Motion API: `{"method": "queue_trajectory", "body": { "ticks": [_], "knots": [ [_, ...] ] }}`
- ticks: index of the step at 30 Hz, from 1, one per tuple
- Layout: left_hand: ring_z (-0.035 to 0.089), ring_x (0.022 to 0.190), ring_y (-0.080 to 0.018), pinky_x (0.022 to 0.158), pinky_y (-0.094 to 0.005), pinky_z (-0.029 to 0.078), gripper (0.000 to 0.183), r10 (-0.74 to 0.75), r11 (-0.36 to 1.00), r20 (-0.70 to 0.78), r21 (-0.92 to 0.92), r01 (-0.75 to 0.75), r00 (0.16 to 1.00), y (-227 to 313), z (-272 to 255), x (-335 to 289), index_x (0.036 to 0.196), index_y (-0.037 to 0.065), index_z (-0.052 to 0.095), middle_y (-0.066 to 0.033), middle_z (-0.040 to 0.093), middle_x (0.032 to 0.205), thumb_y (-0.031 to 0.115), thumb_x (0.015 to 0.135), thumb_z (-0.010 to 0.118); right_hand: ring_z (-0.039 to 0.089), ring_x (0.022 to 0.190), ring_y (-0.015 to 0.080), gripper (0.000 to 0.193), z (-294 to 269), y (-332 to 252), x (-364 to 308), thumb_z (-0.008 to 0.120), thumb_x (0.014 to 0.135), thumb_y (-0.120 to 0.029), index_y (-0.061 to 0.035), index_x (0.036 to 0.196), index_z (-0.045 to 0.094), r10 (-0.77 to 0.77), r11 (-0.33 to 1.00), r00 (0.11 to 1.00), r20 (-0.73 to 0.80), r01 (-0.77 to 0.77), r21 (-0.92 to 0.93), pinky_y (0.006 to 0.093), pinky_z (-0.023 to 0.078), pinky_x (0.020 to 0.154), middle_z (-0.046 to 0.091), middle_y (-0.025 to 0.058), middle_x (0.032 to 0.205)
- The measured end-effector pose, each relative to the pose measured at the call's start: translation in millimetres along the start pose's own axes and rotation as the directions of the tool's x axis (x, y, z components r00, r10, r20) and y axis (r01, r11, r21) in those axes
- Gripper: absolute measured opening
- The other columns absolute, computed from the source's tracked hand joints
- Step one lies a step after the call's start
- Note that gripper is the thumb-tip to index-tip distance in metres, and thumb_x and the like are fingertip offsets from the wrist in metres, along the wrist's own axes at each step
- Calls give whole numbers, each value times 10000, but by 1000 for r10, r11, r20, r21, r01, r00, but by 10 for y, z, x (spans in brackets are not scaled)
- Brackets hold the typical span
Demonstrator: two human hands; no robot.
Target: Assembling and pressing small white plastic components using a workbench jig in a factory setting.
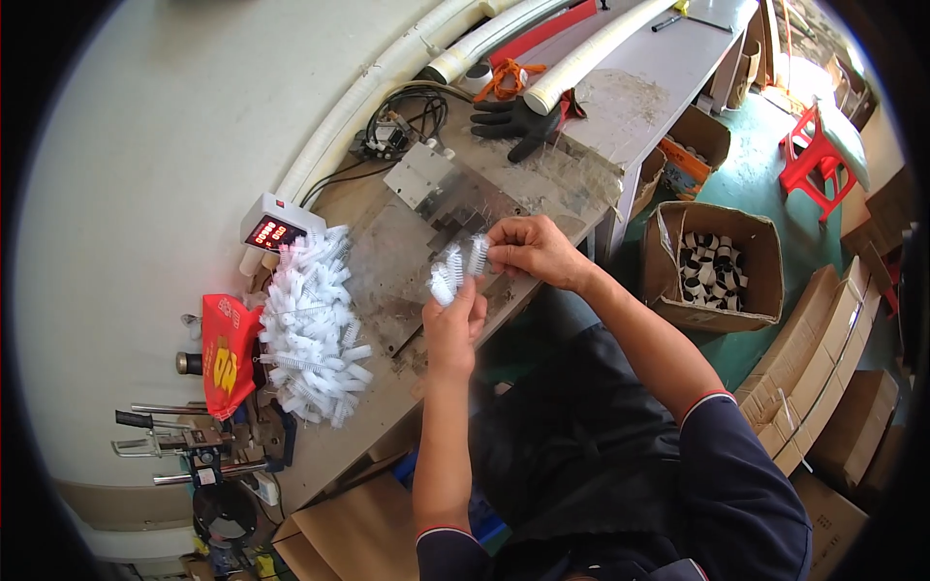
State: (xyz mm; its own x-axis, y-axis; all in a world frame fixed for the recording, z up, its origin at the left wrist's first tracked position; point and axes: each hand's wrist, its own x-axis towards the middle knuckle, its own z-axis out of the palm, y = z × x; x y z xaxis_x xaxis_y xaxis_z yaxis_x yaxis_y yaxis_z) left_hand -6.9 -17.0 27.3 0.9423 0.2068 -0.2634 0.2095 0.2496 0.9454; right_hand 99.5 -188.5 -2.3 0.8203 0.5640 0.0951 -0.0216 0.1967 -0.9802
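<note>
In front of me, above the workbench edge, my left hand is closed on several small white bristle brushes. Close beside it, my right hand pinches another white bristle brush between thumb and fingers. Just beyond both hands lies a grey metal fixture, dusty and strewn with loose bristles. To the left, a large heap of white bristle brushes is piled on the bench, some with coiled wire showing.
A counter box with a red display stands behind the heap, near a red bag. A black glove, cables and long pale tubes lie further back. At right are an open carton of black-and-white pieces and a red stool.
</note>
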Motion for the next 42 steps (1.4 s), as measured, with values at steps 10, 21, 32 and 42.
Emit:
{"method": "queue_trajectory", "body": {
  "ticks": [10, 21, 32, 42],
  "knots": [
    [377, 489, -23, 434, -195, 231, 271, -24, 999, 33, 21, 24, 999, -42, 48, 23, 1115, 27, 650, 10, 561, 684, 285, 1032, 636, 606, 695, 61, 191, -104, -75, -21, 712, 966, -181, -9, 1047, 707, 58, 997, 998, 12, -58, 55, 223, 484, 621, 673, -8, 803],
    [554, 634, -70, 571, -285, 475, 189, 121, 934, -13, 341, -109, 993, -208, 20, 143, 998, 39, 701, 18, 597, 690, 223, 1003, 660, 561, 652, 79, 150, -36, 61, 84, 679, 896, -173, -31, 945, 682, 16, 991, 995, -99, -29, -130, 253, 424, 576, 619, 3, 727],
    [662, 560, -176, 525, -347, 503, 74, 523, 827, -8, 249, -505, 852, -390, 41, -19, 963, 8, 648, -100, 644, 617, 15, 921, 588, 379, 551, 32, 125, -269, 402, 184, 630, 957, -170, -75, 878, 648, -68, 990, 998, -4, 67, -126, 226, 258, 513, 455, -61, 633],
    [659, 514, -190, 476, -348, 504, 99, 568, 811, -56, 209, -547, 821, -410, 141, 98, 890, -15, 654, -108, 627, 571, -47, 837, 578, 347, 614, 14, 140, -379, 427, 318, 663, 949, -244, -107, 920, 665, -31, 977, 992, -123, 4, -211, 209, 224, 544, 452, -87, 715]
  ]
}}
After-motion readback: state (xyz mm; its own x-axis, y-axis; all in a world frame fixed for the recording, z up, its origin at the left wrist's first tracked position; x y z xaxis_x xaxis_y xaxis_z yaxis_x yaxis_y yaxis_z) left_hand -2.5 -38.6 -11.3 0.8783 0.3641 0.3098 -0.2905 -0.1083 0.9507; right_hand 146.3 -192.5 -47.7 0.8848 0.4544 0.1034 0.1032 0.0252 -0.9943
